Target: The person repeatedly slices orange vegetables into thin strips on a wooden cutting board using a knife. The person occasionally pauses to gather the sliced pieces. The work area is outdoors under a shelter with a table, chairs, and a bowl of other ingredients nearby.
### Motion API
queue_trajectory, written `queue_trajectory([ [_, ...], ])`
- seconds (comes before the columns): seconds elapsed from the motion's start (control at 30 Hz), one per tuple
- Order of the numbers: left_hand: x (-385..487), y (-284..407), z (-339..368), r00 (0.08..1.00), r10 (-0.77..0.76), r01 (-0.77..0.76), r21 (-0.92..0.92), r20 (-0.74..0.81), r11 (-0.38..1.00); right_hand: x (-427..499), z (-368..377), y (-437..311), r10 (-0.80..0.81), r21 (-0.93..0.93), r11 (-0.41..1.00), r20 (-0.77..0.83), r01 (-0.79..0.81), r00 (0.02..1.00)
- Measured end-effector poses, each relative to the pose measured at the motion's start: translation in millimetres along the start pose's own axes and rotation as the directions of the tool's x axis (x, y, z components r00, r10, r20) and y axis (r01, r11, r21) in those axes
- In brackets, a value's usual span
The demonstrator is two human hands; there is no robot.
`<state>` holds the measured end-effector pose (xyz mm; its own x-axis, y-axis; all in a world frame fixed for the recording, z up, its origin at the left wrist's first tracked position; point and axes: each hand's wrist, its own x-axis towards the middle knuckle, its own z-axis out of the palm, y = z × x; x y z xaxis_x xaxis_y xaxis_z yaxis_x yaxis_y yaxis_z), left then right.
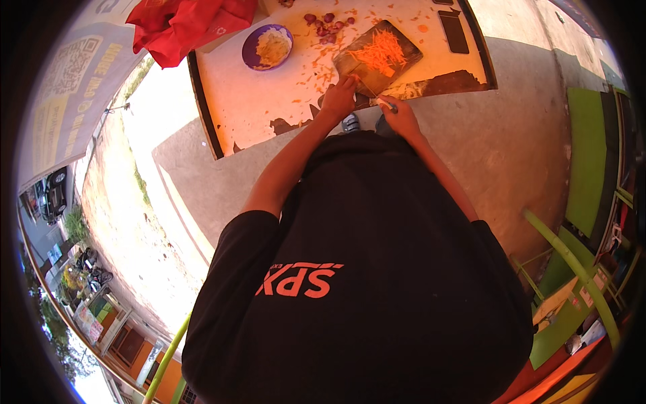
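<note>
A wooden cutting board [414,54] lies tilted across the table near its front edge, with a heap of shredded carrot [382,50] on it. My right hand [400,116] is closed around the handle of a knife [387,105], whose thin blade reaches over the board's near corner. At that board's left corner is my left hand [339,98], fingers bent down around a small orange piece, seemingly carrot; the fingers partly hide it. Left of the board stand a purple bowl [246,49] with pale, floury contents and several shallots [328,30]. Carrot scraps are scattered between them.
The worn white tabletop [242,101] has dark raised edges and peeling patches along the front. A red bag [194,25] lies at the back left, and a dark phone-like slab [454,31] at the right. Green rails [570,257] stand behind on the right.
</note>
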<state>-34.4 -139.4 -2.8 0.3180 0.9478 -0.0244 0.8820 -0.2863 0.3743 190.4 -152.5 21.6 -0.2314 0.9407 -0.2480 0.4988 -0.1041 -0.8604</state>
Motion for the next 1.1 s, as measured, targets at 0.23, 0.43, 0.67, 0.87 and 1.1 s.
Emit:
queue_trajectory([
  [0.23, 0, 6, 0, 0.999, 0.000, 0.002, 0.061, -0.038, 0.998, 25, 8, -20, 0.127, -0.013, 0.992, 0.042, -0.127, 0.991],
  [0.43, 2, 2, 3, 0.998, 0.012, -0.018, 0.100, 0.055, 0.995, 7, 8, -4, 0.067, -0.001, 0.998, -0.011, -0.067, 0.998],
  [0.67, 2, -1, 6, 0.999, 0.043, -0.041, 0.049, -0.033, 0.998, 4, 3, -12, 0.075, -0.076, 0.994, -0.027, -0.077, 0.997],
  [0.87, -1, 1, 5, 0.998, 0.059, -0.056, 0.111, -0.019, 0.992, 5, 3, -11, 0.094, 0.014, 0.995, -0.038, -0.094, 0.995],
  [1.1, 0, 5, -2, 0.999, 0.013, -0.012, 0.038, -0.029, 0.999, 7, 9, -12, -0.011, -0.029, 1.000, -0.027, 0.010, 1.000],
])
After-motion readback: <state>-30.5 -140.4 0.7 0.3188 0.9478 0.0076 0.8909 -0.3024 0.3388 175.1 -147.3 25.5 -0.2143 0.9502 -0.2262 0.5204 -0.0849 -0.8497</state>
